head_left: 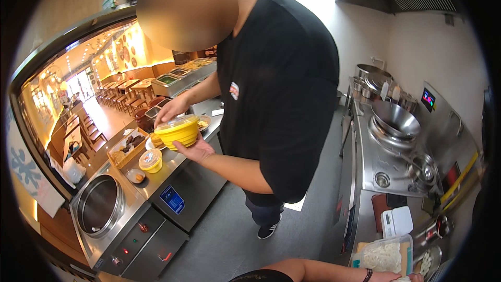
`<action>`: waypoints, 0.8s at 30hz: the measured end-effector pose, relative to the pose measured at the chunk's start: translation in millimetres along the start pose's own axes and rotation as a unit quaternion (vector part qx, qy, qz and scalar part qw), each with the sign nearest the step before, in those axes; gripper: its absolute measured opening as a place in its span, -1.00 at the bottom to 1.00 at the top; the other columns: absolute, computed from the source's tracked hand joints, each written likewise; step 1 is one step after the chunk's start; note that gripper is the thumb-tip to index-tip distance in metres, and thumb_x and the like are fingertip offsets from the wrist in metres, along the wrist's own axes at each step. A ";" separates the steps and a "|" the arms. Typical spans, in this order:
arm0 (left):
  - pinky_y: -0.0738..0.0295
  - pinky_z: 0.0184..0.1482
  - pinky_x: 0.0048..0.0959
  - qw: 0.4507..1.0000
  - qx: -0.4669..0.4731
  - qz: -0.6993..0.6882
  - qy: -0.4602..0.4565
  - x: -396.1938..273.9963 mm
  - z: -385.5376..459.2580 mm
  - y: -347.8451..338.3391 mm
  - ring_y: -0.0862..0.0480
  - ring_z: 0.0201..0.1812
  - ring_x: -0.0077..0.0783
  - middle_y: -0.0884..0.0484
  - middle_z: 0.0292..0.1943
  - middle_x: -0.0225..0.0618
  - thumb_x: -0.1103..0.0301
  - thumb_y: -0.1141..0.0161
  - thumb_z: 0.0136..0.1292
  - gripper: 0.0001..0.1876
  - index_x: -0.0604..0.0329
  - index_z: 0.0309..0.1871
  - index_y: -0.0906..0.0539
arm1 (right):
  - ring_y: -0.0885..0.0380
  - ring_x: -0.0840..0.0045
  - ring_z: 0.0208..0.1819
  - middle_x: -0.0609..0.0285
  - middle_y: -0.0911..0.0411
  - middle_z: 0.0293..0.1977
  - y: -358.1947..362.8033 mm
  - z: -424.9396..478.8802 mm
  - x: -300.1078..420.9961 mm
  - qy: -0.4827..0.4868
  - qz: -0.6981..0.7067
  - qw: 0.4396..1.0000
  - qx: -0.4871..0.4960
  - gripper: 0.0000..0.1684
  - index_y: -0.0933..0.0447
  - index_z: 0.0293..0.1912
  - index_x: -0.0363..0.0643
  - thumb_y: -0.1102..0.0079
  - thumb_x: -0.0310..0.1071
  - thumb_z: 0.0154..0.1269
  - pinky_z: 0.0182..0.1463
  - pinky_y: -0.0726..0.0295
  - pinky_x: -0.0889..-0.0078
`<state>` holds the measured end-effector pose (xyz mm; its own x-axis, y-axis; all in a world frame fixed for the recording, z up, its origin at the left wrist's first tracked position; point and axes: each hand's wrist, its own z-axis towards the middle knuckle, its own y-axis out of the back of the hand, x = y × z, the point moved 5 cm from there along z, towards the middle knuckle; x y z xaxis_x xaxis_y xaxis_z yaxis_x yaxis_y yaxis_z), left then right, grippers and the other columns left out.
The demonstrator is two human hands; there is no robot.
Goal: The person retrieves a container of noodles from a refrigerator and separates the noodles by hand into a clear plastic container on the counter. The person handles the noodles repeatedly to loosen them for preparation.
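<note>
My left hand [384,276], below a dark bracelet, reaches in at the bottom right and is cut off by the frame's edge. A whitish piece of food [401,279] lies against its fingertips; whether they grip it is unclear. Just above is a clear plastic container [407,243] of pale, noodle-like food [381,257], standing on a wooden board [361,247]. A sliver of fingers [416,277] at the bottom edge seems to belong to my right hand, mostly out of view. Beside the container is a steel pan [438,253] with white pieces in it.
A co-worker [282,86] in black holds a lidded yellow bowl [178,135] in both hands. A smaller lidded yellow bowl [150,161] stands on the left counter, near a round cooking well [100,205]. A white kitchen scale [396,222] and stacked woks [395,119] are on the right.
</note>
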<state>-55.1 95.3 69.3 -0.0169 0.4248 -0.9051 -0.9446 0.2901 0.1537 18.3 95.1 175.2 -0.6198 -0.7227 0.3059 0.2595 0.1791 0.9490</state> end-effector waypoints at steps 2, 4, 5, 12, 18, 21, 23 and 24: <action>-0.30 -0.01 -0.44 0.997 -0.014 -0.055 -0.059 1.7 3.6 -10.6 -0.43 -0.08 -0.37 -0.47 -0.11 -0.27 0.13 -0.33 -0.16 -0.38 0.12 0.00 -0.39 | -0.38 0.12 -0.17 -0.06 -0.43 -0.28 2.7 -0.1 6.2 0.009 -0.031 0.999 -0.006 -0.58 -0.41 -0.16 -0.23 -0.02 -0.51 -0.16 -0.09 -0.33 0.25; -0.31 -0.03 -0.44 0.999 -0.024 -0.040 0.011 26.3 9.0 -24.2 -0.44 -0.09 -0.37 -0.47 -0.12 -0.26 0.12 -0.33 -0.16 -0.39 0.13 -0.01 -0.40 | -0.37 0.11 -0.15 -0.08 -0.42 -0.25 -1.3 -2.6 -4.2 0.039 -0.090 0.995 -0.024 -0.54 -0.40 -0.14 -0.23 -0.07 -0.50 -0.19 -0.07 -0.33 0.23; -0.32 -0.03 -0.44 0.996 -0.024 -0.040 0.072 40.3 -5.7 -32.1 -0.44 -0.10 -0.36 -0.48 -0.12 -0.25 0.12 -0.32 -0.15 -0.40 0.13 -0.01 -0.40 | -0.37 0.11 -0.14 -0.09 -0.41 -0.24 -14.0 -8.6 -5.0 0.018 -0.070 0.997 -0.024 -0.52 -0.39 -0.13 -0.22 -0.09 -0.49 -0.20 -0.06 -0.32 0.24; -0.30 -0.04 -0.49 0.911 -0.131 -0.195 0.340 86.0 -21.9 -33.6 -0.42 -0.05 -0.35 -0.47 -0.09 -0.25 0.24 -0.30 -0.15 -0.46 0.28 -0.06 -0.45 | -0.38 0.19 -0.13 -0.08 -0.42 -0.19 -28.6 -28.8 -12.9 -0.135 -0.038 0.990 -0.017 -0.60 -0.40 -0.14 -0.26 -0.14 -0.36 -0.06 -0.07 -0.32 0.26; -0.21 0.04 -0.39 0.875 -0.199 -0.383 0.220 88.0 -22.9 -50.9 -0.24 0.14 -0.38 -0.36 0.05 -0.28 0.35 -0.26 -0.15 -0.46 0.25 -0.01 -0.42 | -0.42 0.47 -0.25 0.04 -0.44 -0.25 -86.5 -72.7 -82.2 -0.233 0.134 0.963 0.019 -0.71 -0.42 -0.21 -0.32 -0.02 -0.32 0.11 -0.25 -0.42 0.44; -0.21 0.04 -0.39 0.871 -0.205 -0.372 0.248 85.8 -29.4 -50.8 -0.24 0.14 -0.38 -0.36 0.04 -0.28 0.36 -0.26 -0.15 -0.46 0.25 -0.01 -0.42 | -0.41 0.47 -0.28 0.09 -0.43 -0.26 -115.7 -70.8 -83.9 -0.282 0.375 0.883 -0.025 -0.75 -0.40 -0.21 -0.30 0.00 -0.35 0.14 -0.20 -0.43 0.47; -0.21 0.04 -0.40 0.869 -0.203 -0.369 0.258 85.8 -33.6 -51.2 -0.24 0.14 -0.37 -0.36 0.04 -0.28 0.37 -0.26 -0.15 -0.47 0.25 -0.01 -0.43 | -0.41 0.46 -0.28 0.10 -0.43 -0.26 -125.0 -70.0 -80.1 -0.292 0.454 0.840 -0.063 -0.76 -0.40 -0.21 -0.30 0.00 -0.36 0.14 -0.20 -0.43 0.47; -0.21 0.04 -0.40 0.869 -0.203 -0.370 0.260 85.7 -34.9 -51.4 -0.24 0.14 -0.37 -0.36 0.04 -0.28 0.37 -0.26 -0.15 -0.47 0.25 -0.01 -0.43 | -0.41 0.46 -0.28 0.10 -0.43 -0.26 -126.0 -67.0 -77.7 -0.289 0.470 0.830 -0.082 -0.76 -0.39 -0.21 -0.30 0.00 -0.36 0.14 -0.20 -0.43 0.47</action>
<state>-19.4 86.9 -30.0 0.5982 -0.2239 -0.7694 -0.7956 -0.0519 -0.6035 83.4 84.0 26.8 -0.3246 0.1347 0.9362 0.8982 0.3542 0.2605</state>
